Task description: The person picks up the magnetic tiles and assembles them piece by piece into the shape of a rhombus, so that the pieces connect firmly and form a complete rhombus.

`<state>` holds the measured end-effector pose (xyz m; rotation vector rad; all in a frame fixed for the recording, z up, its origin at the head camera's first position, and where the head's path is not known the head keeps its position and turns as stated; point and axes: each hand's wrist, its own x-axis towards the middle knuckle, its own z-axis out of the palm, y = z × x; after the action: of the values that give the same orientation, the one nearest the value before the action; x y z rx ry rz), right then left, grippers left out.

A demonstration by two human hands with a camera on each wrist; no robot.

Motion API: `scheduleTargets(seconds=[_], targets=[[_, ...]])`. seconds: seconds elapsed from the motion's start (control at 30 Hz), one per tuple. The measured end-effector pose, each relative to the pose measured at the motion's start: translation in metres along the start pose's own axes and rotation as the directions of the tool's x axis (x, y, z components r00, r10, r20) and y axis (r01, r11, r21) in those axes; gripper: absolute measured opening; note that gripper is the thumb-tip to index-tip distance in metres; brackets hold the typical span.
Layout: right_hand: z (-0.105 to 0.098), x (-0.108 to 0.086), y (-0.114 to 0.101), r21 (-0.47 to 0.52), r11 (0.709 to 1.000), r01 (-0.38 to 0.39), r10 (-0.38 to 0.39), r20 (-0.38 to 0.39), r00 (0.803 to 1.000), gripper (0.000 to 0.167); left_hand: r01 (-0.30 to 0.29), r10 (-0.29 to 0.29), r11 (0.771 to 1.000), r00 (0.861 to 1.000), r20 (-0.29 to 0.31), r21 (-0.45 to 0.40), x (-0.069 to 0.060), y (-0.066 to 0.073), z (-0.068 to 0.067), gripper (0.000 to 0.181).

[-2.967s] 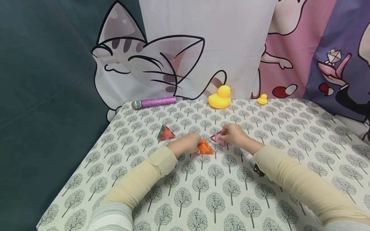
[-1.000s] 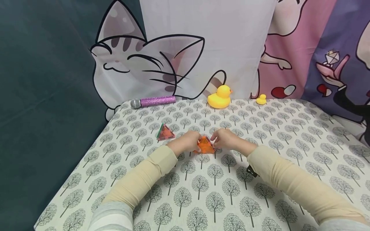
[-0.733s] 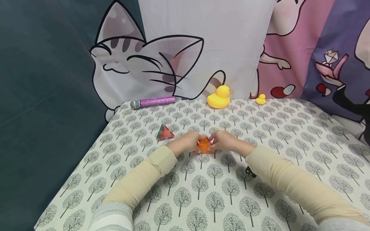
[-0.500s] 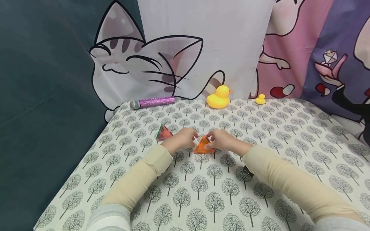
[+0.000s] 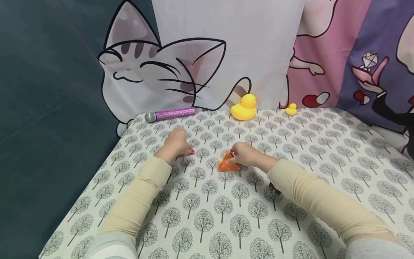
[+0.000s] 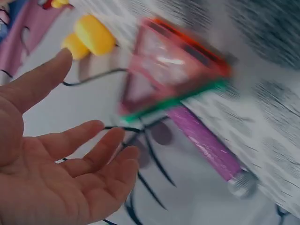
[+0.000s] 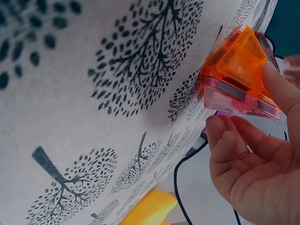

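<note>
My left hand (image 5: 176, 144) is above a pyramid of see-through magnetic tiles (image 5: 189, 152), mostly hidden by it in the head view. In the left wrist view that pyramid (image 6: 166, 65) shows pink, red and green triangle sides, blurred. The fingers of the left hand (image 6: 70, 159) are spread, with a gap to the tiles. Near the table's middle, my right hand (image 5: 248, 155) pinches a second magnetic-tile pyramid (image 5: 225, 164), orange toward me. In the right wrist view, the thumb touches its orange face (image 7: 239, 61); a pink tile (image 7: 229, 103) forms another side.
A purple glitter microphone (image 5: 171, 114), a large yellow rubber duck (image 5: 244, 109) and a small one (image 5: 291, 109) stand along the table's back edge. A small dark object (image 5: 274, 188) lies partly under the right sleeve. Printed cloths (image 5: 258, 43) hang behind.
The right hand brought a pink triangle tile against the orange one and still holds there. The left hand let go of the orange piece and moved left to the red and green pyramid.
</note>
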<state>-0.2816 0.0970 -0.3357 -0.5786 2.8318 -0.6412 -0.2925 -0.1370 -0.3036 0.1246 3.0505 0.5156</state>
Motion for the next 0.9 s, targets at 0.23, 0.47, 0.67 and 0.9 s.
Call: scheduleTargets(seconds=[0.23, 0.47, 0.67, 0.9], targets=[[0.0, 0.0, 0.001, 0.026, 1.0, -0.001, 0.001, 0.024, 1.0, 0.026, 0.076, -0.071, 0.996, 0.992, 0.104, -0.052, 0.008, -0.028, 0.007, 0.018], [-0.005, -0.004, 0.008, -0.064, 0.997, 0.054, -0.052, 0.02, 0.998, 0.021, 0.061, -0.052, 0.994, 0.994, 0.101, -0.094, 0.013, -0.027, 0.014, 0.025], [-0.009, -0.009, 0.016, -0.076, 0.994, 0.076, -0.074, 0.033, 0.997, 0.019, -0.037, 0.044, 0.997, 0.994, 0.096, -0.071, 0.014, -0.012, 0.022, 0.037], [-0.014, -0.015, 0.025, -0.046, 0.998, 0.051, -0.049, 0.046, 0.998, 0.017, -0.114, 0.12, 0.992, 0.986, 0.115, -0.057, 0.009, 0.01, 0.031, 0.032]])
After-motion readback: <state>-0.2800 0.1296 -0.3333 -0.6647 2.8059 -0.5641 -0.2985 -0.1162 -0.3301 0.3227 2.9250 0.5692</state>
